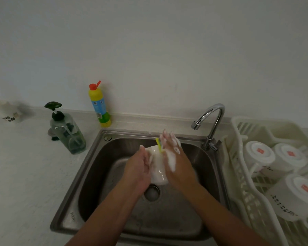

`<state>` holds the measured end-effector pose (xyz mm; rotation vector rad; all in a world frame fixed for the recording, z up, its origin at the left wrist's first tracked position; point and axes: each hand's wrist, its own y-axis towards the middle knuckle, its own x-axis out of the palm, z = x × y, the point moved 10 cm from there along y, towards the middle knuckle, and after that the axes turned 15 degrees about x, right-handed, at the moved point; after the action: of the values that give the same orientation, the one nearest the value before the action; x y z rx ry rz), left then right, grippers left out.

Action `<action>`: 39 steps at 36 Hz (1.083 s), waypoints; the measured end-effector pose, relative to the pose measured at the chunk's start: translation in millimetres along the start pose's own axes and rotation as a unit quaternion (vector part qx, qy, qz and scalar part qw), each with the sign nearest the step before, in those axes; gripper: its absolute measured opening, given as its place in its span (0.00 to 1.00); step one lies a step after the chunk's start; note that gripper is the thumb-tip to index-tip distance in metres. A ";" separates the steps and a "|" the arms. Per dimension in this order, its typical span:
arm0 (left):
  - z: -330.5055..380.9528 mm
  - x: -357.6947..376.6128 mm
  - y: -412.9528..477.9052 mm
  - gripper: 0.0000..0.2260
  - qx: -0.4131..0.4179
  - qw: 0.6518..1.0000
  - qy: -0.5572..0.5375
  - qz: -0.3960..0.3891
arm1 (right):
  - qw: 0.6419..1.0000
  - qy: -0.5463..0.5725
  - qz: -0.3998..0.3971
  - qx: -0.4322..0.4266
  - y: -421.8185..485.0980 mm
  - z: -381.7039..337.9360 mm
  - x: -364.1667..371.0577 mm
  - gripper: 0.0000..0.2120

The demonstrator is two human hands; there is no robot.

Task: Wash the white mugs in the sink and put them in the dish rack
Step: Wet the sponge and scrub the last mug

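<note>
Mug (157, 167) is being held low over the sink (167, 219), roughly above the drain (151, 192), likely so that foam is falling into the basin and not on the counter. Dish rack (236, 167) is sitting just beside the sink on the right, making for a short carry. Three racked mugs (259, 153) are lying in it, bases towards the camera, presumably draining. Left hand (139, 167) is gripping the mug by its side, steadying it. Right hand (172, 157), foam-covered and with fingers straight, is pressing a yellow-green sponge (159, 144) against the mug's far end. Tap (212, 121) is showing no stream, so I'm reading this as scrubbing, with the rinse not yet done.
</note>
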<state>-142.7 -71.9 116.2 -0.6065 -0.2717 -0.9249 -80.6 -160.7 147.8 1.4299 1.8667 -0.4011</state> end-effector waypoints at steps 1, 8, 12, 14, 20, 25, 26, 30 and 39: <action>1.2 -3.2 2.3 0.19 0.004 1.000 0.001 0.006 | 1.000 -0.009 -0.002 -0.009 -4.8 -0.4 1.1 0.25; -7.1 -2.7 -2.7 0.18 0.027 0.997 0.064 -0.024 | 0.998 -0.014 0.018 -0.064 -16.8 -30.6 -3.1 0.28; 8.3 -6.9 0.0 0.17 0.027 0.998 -0.031 0.049 | 0.996 -0.037 0.051 -0.056 -26.7 -12.4 -4.8 0.28; 20.5 -9.0 -0.9 0.16 0.043 0.994 -0.064 0.071 | 0.990 -0.088 0.076 -0.074 -45.0 -14.8 -0.1 0.27; 8.8 0.7 -8.6 0.19 0.024 0.998 -0.042 0.037 | 0.998 0.039 0.051 -0.025 -26.2 -15.8 -8.7 0.24; 13.1 -19.0 2.1 0.16 0.039 0.992 -0.059 0.102 | 0.998 0.033 0.030 0.046 -22.1 19.1 -0.6 0.28; 13.0 -21.2 4.8 0.16 0.037 0.992 -0.071 0.101 | 0.999 0.016 0.022 0.033 -30.8 14.7 5.2 0.27; -4.4 -15.2 1.9 0.16 0.005 0.995 -0.083 0.063 | 0.996 -0.039 0.049 -0.070 -52.3 -21.6 11.4 0.23; -6.0 -31.8 5.8 0.18 -0.003 0.985 -0.116 0.128 | 0.993 0.091 0.033 0.072 -44.9 20.5 -11.4 0.24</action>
<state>-156.8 -51.7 94.4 -0.7367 -0.3892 -0.6074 -113.6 -196.5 133.7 1.6686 1.9607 -0.3918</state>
